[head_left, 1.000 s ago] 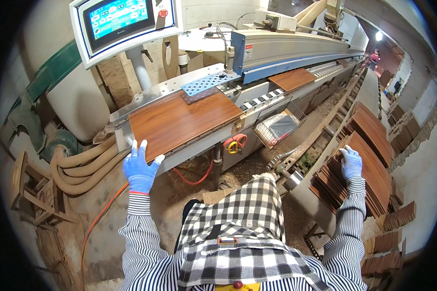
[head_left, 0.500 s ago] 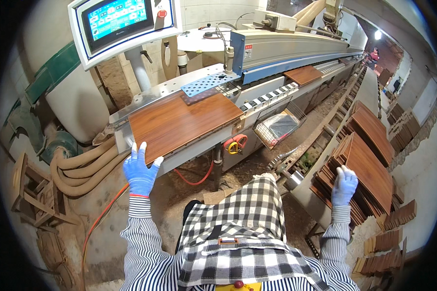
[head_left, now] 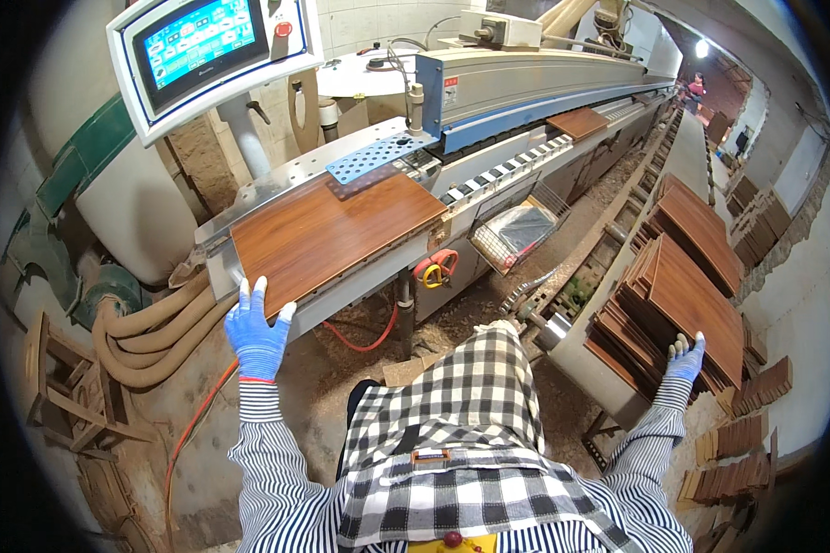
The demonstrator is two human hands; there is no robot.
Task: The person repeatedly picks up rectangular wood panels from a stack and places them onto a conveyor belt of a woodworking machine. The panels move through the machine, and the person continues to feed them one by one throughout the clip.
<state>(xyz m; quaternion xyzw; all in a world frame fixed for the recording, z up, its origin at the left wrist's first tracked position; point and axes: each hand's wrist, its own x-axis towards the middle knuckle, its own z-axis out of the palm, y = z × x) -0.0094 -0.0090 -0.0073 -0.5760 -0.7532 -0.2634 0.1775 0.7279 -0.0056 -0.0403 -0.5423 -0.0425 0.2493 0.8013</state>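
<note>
At the near end of the long machine lies a brown wood-grain board point(head_left: 341, 241), partly under a blue perforated plate point(head_left: 364, 161). My left hand point(head_left: 256, 334), in a blue glove with pale fingertips, touches that board's near left corner, fingers spread. On the right, stacked brown boards point(head_left: 687, 300) lie on a sloping roller conveyor point(head_left: 618, 269). My right hand point(head_left: 684, 359) has its gloved fingers bent on the edge of one board near the bottom of the stack's top face. A smaller board point(head_left: 576, 123) lies farther along the machine.
A touchscreen panel point(head_left: 196, 51) stands upper left, above thick hoses point(head_left: 148, 341) and a wooden stool point(head_left: 74, 387). A wire basket point(head_left: 516, 230) and red-yellow scissors point(head_left: 435, 267) hang on the machine. A red hose point(head_left: 360, 341) crosses below. A person point(head_left: 695, 88) is at the far end.
My right hand has moved down along the stack's edge to its near part. The far board has travelled away along the machine. My left hand stays at the near board's corner.
</note>
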